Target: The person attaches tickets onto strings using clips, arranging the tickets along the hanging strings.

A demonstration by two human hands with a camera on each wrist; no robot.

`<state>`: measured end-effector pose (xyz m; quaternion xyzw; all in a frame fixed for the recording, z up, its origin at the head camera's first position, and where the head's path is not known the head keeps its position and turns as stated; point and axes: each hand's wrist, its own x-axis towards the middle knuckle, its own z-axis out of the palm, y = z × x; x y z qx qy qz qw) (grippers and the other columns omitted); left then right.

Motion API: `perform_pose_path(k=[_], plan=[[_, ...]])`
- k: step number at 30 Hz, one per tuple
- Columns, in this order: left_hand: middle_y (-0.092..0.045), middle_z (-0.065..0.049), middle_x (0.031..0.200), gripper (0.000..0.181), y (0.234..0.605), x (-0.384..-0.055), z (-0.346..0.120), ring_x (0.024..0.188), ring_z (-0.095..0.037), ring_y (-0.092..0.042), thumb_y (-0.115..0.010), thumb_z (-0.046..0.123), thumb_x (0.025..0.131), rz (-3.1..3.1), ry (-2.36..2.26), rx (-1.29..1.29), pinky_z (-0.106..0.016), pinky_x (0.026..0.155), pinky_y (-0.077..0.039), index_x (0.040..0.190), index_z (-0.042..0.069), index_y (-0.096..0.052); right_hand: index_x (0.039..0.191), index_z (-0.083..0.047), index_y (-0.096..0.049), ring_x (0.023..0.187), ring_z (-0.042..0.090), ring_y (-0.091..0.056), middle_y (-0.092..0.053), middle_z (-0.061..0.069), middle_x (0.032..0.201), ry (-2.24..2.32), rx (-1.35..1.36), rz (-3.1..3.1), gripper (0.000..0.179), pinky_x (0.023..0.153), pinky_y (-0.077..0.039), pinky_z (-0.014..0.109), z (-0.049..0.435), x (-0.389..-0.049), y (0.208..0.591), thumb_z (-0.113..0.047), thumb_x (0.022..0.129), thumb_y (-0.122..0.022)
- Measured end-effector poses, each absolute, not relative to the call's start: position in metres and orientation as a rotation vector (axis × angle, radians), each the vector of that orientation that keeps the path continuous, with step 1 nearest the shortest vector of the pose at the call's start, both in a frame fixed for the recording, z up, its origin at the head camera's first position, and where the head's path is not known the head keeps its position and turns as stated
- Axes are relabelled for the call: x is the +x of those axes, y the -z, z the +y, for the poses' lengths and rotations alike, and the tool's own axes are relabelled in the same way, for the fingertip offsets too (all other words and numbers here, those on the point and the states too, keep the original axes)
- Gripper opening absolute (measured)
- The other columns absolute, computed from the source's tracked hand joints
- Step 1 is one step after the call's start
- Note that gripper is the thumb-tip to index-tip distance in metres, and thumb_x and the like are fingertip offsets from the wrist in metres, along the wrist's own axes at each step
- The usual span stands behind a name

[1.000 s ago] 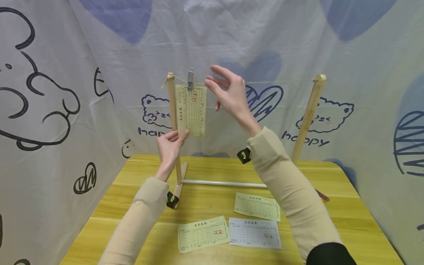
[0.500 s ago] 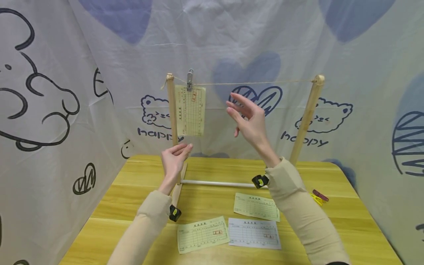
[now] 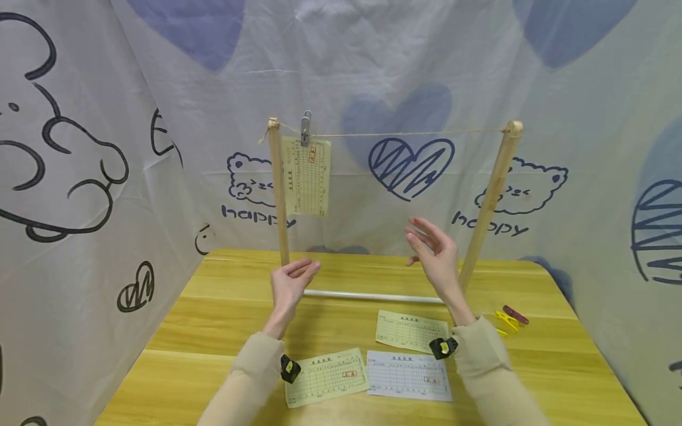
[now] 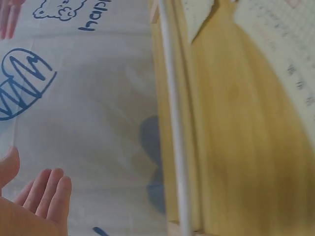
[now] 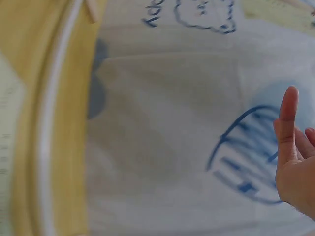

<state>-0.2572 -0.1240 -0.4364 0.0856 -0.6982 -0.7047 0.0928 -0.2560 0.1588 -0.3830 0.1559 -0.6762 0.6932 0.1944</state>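
A yellow printed slip point(image 3: 307, 177) hangs from the string point(image 3: 405, 134) near the left post, pinched by a grey clothespin point(image 3: 305, 129). My left hand point(image 3: 290, 284) hovers in front of the left post's lower part, below the slip and apart from it, holding nothing. In the left wrist view the fingers of that hand point(image 4: 42, 204) are extended. My right hand point(image 3: 439, 254) is raised by the right post, its fingers loosely bent and free of any thing; the right wrist view shows this hand point(image 5: 298, 157) against the curtain.
Two yellow slips point(image 3: 327, 377) point(image 3: 410, 328) and a white slip point(image 3: 407, 376) lie on the wooden table point(image 3: 176, 355). Yellow clothespins point(image 3: 508, 320) and a dark red clothespin point(image 3: 515, 314) lie at right. A white bar point(image 3: 373, 297) joins the wooden posts point(image 3: 487, 207) low down.
My left hand has let go of the hanging slip's lower edge and moved down. The right hand has come down and to the right, away from the string. The slip stays hanging.
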Motion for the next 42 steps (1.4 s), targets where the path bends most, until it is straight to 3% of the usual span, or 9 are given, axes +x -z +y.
perform_pose_path(k=[4, 12, 21, 25, 30, 34, 42], plan=[[-0.074, -0.021, 0.114, 0.036, 0.45, -0.252, -0.123, 0.087, -0.009, -0.075, -0.079, 0.01, 0.087, -2.084, 2.124, 0.252, -0.021, 0.082, -0.06, 0.118, -0.004, -0.07, 0.139, 0.006, -0.051, 0.104, -0.002, -0.068, -0.067, -0.021, 0.122, -1.97, 0.351, -1.898, 0.043, 0.06, -0.06, 0.022, 0.173, -0.251, 0.415, -0.002, 0.098, -0.061], [-0.071, -0.025, 0.119, 0.035, 0.476, -0.241, -0.12, 0.092, -0.01, -0.074, -0.075, 0.004, 0.089, -2.137, 2.187, 0.176, -0.019, 0.084, -0.059, 0.121, -0.008, -0.067, 0.134, 0.007, -0.054, 0.095, 0.001, -0.071, -0.072, -0.009, 0.116, -2.072, 0.091, -1.823, 0.039, 0.07, -0.061, 0.022, 0.197, -0.232, 0.463, 0.0, 0.097, -0.062], [-0.07, -0.029, 0.118, 0.036, 0.501, -0.229, -0.116, 0.091, -0.008, -0.072, -0.073, -0.001, 0.089, -2.219, 2.19, 0.113, -0.021, 0.081, -0.06, 0.122, -0.012, -0.064, 0.131, 0.006, -0.057, 0.089, 0.001, -0.071, -0.074, -0.013, 0.104, -2.044, -0.137, -1.823, 0.035, 0.069, -0.06, 0.019, 0.226, -0.211, 0.505, -0.005, 0.098, -0.063], [-0.068, -0.031, 0.121, 0.04, 0.509, -0.223, -0.114, 0.096, -0.013, -0.071, -0.075, 0.001, 0.088, -2.305, 2.189, 0.065, -0.023, 0.084, -0.06, 0.123, -0.013, -0.063, 0.132, 0.011, -0.055, 0.085, 0.0, -0.071, -0.074, -0.013, 0.1, -2.039, -0.207, -1.777, 0.039, 0.067, -0.059, 0.018, 0.239, -0.204, 0.524, -0.004, 0.098, -0.063], [-0.065, -0.03, 0.125, 0.047, 0.519, -0.216, -0.114, 0.105, -0.023, -0.069, -0.077, 0.008, 0.088, -2.442, 2.169, -0.003, -0.03, 0.092, -0.059, 0.128, -0.01, -0.061, 0.128, 0.001, -0.061, 0.08, -0.001, -0.069, -0.073, -0.014, 0.096, -2.038, -0.367, -1.767, 0.032, 0.065, -0.058, 0.016, 0.251, -0.195, 0.541, -0.007, 0.098, -0.064], [-0.066, -0.026, 0.127, 0.05, 0.524, -0.211, -0.115, 0.109, -0.026, -0.068, -0.078, 0.011, 0.087, -2.525, 2.156, -0.049, -0.033, 0.094, -0.058, 0.13, -0.007, -0.061, 0.131, 0.005, -0.058, 0.084, -0.005, -0.068, -0.072, -0.019, 0.093, -2.054, -0.445, -1.757, 0.037, 0.073, -0.056, 0.01, 0.259, -0.191, 0.549, -0.007, 0.097, -0.066], [-0.068, -0.028, 0.121, 0.045, 0.533, -0.209, -0.114, 0.095, -0.016, -0.066, -0.078, 0.004, 0.085, -2.591, 2.156, -0.183, -0.022, 0.082, -0.055, 0.125, -0.009, -0.063, 0.134, 0.009, -0.055, 0.086, -0.008, -0.066, -0.071, -0.023, 0.09, -2.07, -0.548, -1.719, 0.043, 0.076, -0.053, 0.007, 0.27, -0.189, 0.559, -0.008, 0.096, -0.068]])
